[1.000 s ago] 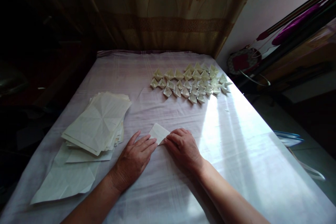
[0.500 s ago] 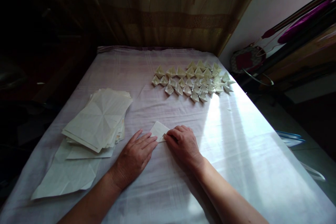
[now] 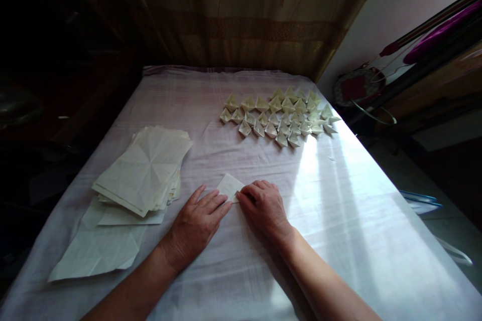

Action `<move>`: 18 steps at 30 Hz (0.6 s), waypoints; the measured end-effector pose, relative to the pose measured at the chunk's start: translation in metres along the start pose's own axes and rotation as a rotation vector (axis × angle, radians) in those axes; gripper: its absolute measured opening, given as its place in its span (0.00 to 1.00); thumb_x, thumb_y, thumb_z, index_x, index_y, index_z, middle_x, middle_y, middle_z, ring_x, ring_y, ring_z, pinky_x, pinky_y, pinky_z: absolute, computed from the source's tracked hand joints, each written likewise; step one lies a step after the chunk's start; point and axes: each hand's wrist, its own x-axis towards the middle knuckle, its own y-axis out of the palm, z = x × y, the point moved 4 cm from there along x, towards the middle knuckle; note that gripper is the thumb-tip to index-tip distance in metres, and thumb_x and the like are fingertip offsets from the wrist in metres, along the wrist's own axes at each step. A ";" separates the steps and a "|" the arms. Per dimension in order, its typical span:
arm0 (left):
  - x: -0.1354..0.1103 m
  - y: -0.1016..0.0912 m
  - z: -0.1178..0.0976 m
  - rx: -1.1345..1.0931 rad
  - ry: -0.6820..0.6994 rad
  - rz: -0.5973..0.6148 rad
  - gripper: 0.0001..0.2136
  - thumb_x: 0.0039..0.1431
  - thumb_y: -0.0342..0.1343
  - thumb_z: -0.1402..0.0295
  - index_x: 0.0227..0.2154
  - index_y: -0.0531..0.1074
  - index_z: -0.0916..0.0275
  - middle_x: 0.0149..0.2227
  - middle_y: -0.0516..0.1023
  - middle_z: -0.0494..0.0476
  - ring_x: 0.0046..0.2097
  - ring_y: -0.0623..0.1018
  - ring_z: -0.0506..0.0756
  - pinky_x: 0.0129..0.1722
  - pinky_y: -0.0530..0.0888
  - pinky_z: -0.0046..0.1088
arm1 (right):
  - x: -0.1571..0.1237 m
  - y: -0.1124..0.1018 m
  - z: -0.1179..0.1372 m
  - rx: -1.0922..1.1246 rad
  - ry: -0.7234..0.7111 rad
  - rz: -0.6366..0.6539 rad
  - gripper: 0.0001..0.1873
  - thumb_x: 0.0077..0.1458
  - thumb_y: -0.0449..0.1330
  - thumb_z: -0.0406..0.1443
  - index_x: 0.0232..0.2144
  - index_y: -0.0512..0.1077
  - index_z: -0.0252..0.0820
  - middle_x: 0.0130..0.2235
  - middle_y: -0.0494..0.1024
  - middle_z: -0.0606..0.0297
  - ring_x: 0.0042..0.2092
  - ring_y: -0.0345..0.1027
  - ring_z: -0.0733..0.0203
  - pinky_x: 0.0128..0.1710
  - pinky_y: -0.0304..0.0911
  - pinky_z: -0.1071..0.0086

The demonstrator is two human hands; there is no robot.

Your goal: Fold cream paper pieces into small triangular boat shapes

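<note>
A small folded piece of white paper (image 3: 229, 185) lies on the cloth between my hands, one corner pointing away from me. My left hand (image 3: 201, 218) rests palm down with its fingers stretched out, the tips pressing on the paper's left and near side. At the paper's right corner, my right hand (image 3: 263, 205) has its fingers curled and closed on the edge. The near part of the paper is partly hidden under the fingers.
To the left sits a stack of creased paper sheets (image 3: 145, 170), with a loose sheet (image 3: 96, 251) partly beneath it. Several folded paper boats (image 3: 274, 118) stand in rows at the back right. A light checked cloth (image 3: 181, 95) covers the table; a curtain (image 3: 233, 25) hangs behind.
The whole view has shifted slightly. My left fingertips have slid a little to the right and nearer along the paper; my right hand keeps its place at the corner.
</note>
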 end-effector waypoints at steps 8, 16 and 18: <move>0.001 0.000 -0.002 0.005 -0.021 -0.004 0.17 0.63 0.52 0.77 0.52 0.73 0.59 0.51 0.79 0.55 0.55 0.76 0.58 0.64 0.61 0.47 | -0.001 0.002 0.000 0.012 0.011 -0.010 0.09 0.60 0.63 0.36 0.26 0.74 0.44 0.29 0.76 0.67 0.35 0.67 0.59 0.39 0.52 0.65; 0.004 -0.002 -0.004 -0.013 -0.052 -0.039 0.17 0.62 0.54 0.76 0.52 0.73 0.57 0.50 0.80 0.54 0.54 0.76 0.57 0.65 0.58 0.47 | -0.002 0.006 -0.002 0.026 0.048 -0.041 0.03 0.57 0.63 0.34 0.30 0.72 0.43 0.31 0.76 0.68 0.36 0.67 0.59 0.40 0.51 0.66; 0.005 -0.002 -0.004 -0.007 -0.048 -0.048 0.16 0.62 0.53 0.76 0.51 0.73 0.57 0.49 0.80 0.54 0.53 0.76 0.57 0.65 0.58 0.47 | -0.003 0.007 -0.003 0.025 0.043 -0.050 0.04 0.57 0.63 0.34 0.30 0.71 0.43 0.30 0.75 0.68 0.35 0.66 0.59 0.39 0.51 0.66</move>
